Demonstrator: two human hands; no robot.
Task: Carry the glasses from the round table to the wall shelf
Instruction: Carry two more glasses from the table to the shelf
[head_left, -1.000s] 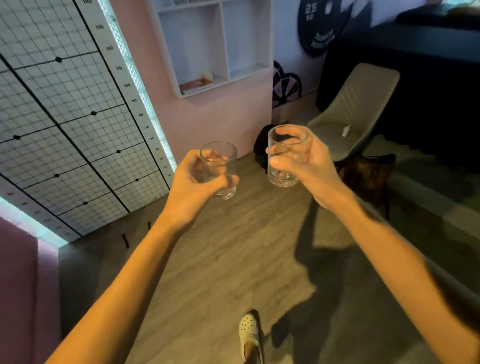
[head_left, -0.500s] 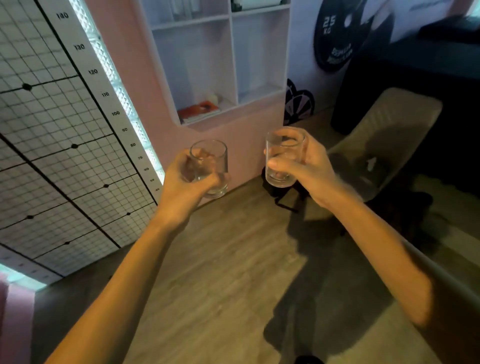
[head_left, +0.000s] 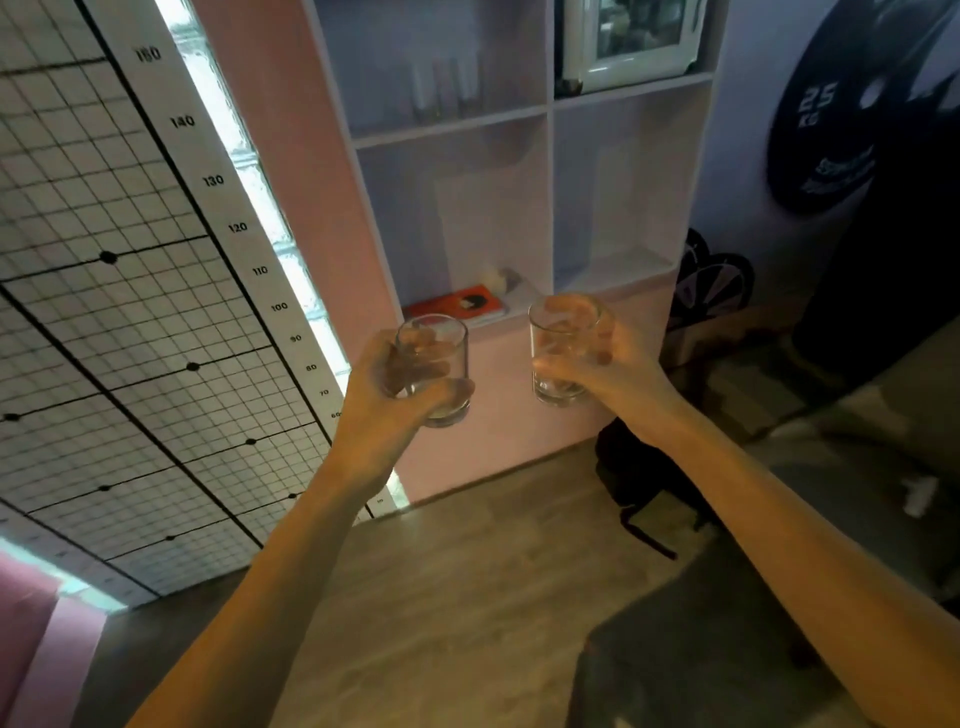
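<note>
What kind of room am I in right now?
Probably a fitness or posture-assessment studio: a posture grid chart with a height scale, a 25 kg weight-plate decoration and a wall shelf.

At ten o'clock, the white height scale (head_left: 244, 228) reads 150 down to 70; at two o'clock, the black weight-plate picture (head_left: 831, 130) reads "25 KG".

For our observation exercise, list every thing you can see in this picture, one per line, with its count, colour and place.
Glass: 2, clear, one in each hand, upright, apart.
Wall shelf: 1, white, straight ahead.
Book: 1, red, lower left compartment.
Small pale object: 1, behind the book; too blurred to identify.
Measuring chart: 1, white with black grid, left wall.
Weight plate picture: 1, black, right wall.
Chair: 1, grey, right.
Bag: 1, black, floor below the shelf.
Left hand: grips the left glass.
Right hand: grips the right glass.
</note>
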